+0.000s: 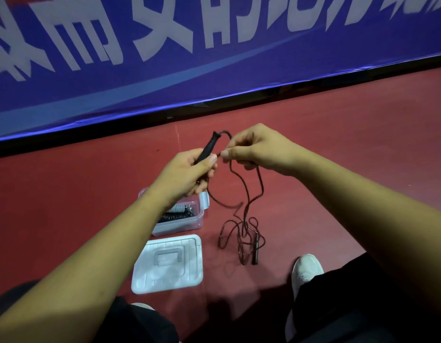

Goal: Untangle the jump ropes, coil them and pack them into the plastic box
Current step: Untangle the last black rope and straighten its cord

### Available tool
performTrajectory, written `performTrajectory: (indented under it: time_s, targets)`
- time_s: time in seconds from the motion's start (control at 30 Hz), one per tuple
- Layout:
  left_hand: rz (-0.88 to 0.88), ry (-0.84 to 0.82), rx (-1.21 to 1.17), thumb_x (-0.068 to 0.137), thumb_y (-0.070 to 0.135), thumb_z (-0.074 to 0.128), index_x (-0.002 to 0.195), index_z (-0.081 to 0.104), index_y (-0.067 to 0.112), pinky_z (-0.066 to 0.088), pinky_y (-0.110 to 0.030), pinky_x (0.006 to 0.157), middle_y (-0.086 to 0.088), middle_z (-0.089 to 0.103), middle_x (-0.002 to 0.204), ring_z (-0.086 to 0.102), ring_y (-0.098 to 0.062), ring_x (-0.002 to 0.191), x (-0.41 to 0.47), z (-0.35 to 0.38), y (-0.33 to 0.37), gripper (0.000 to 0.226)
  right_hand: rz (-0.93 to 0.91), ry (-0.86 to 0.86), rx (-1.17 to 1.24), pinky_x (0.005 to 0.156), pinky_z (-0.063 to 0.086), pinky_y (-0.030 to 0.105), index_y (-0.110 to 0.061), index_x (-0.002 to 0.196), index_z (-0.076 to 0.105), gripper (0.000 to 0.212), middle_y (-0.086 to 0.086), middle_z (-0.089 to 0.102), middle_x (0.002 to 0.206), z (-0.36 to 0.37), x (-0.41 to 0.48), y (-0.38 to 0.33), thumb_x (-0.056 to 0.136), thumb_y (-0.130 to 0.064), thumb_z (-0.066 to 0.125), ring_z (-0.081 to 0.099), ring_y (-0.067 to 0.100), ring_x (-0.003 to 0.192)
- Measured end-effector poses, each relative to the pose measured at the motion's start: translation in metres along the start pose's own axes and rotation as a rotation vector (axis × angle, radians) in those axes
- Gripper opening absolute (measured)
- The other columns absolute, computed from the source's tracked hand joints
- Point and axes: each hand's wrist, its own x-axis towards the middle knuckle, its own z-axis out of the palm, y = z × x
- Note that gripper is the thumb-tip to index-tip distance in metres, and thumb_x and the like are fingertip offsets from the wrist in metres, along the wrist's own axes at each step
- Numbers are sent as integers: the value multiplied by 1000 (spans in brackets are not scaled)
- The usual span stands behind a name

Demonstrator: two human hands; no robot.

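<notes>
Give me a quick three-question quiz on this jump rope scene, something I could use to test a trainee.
1. What does the left hand grip? A) a black handle B) a towel C) nothing
2. True or false: the lid is closed on the plastic box.
3. Fill in: the right hand pinches the rope, whose other handle lies on the ____.

Key
1. A
2. False: the lid lies on the floor beside the open box.
3. floor
</notes>
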Motion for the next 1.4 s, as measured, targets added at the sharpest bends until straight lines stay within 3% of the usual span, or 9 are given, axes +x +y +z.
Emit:
performTrajectory:
  time_s: [0.23, 0.4, 0.5, 0.67, 0.87, 1.0, 1.13, 1.27, 1.4]
  targets:
    - [20, 232, -671, 101, 17, 48, 79, 46, 16, 17, -13, 29, 5, 42, 60, 29, -4, 35, 6, -36, 1, 21, 277, -231, -63, 91, 50, 44, -5, 95, 63, 16, 10, 70, 89, -18, -6, 50, 94, -21, 63, 65, 19, 88]
    - [49, 319, -945, 101, 22, 43, 79, 45, 18, 19, -14, 28, 7, 43, 59, 30, -3, 36, 7, -67, -3, 23, 378, -121, -396, 79, 51, 40, -8, 78, 73, 29, 6, 73, 77, -31, -12, 78, 89, -35, 69, 62, 15, 73]
    - [84, 419, -722, 102, 20, 44, 83, 51, 15, 19, -15, 30, 3, 53, 67, 35, -4, 36, 6, -83, -3, 21, 319, 78, -102, 82, 56, 50, -3, 78, 68, 24, 18, 66, 72, -33, -11, 78, 92, -22, 67, 65, 24, 68]
    - [-82, 662, 11, 102, 20, 52, 89, 57, 16, 24, -17, 32, -21, 64, 71, 45, -4, 29, 9, -73, -17, 14, 133, 80, -49, 50, 37, 26, -6, 83, 71, 23, 2, 43, 56, -19, -4, 35, 92, -26, 67, 39, 14, 50]
    - [44, 209, -159, 102, 10, 48, 102, 66, 8, 23, -16, 31, -11, 75, 92, 49, -13, 37, -2, -32, -1, 19, 24, 123, -215, 44, 31, 19, -8, 79, 74, 28, -4, 45, 53, 11, -4, 4, 90, -32, 69, 36, 7, 45]
    - [-40, -24, -106, 102, 25, 46, 105, 64, 4, 17, -21, 35, -9, 63, 58, 31, -8, 30, -8, -10, 2, 28, 29, 115, -245, 45, 28, 22, -6, 79, 73, 28, -1, 42, 53, 19, -3, 2, 89, -31, 71, 34, 7, 45]
    - [-36, 43, -175, 98, 20, 55, 76, 51, 13, 15, -15, 33, 7, 41, 49, 28, -5, 35, -5, -14, 1, 23, 37, 80, -251, 44, 32, 16, -10, 80, 74, 23, -7, 47, 50, 14, -6, 6, 90, -30, 70, 38, 3, 43]
    - [5, 194, -611, 94, 14, 55, 77, 45, 15, 18, -12, 28, 6, 39, 59, 30, -2, 38, 2, -43, 6, 20, 136, 35, -363, 49, 40, 21, -12, 75, 71, 21, -2, 55, 55, -10, -13, 31, 91, -26, 69, 47, 8, 45]
    - [31, 312, -667, 99, 12, 50, 76, 44, 15, 18, -12, 28, 5, 38, 61, 29, -1, 40, 4, -71, 6, 24, 277, 110, -295, 58, 44, 26, -8, 70, 72, 22, 5, 60, 56, -38, -17, 60, 84, -24, 76, 54, 12, 50]
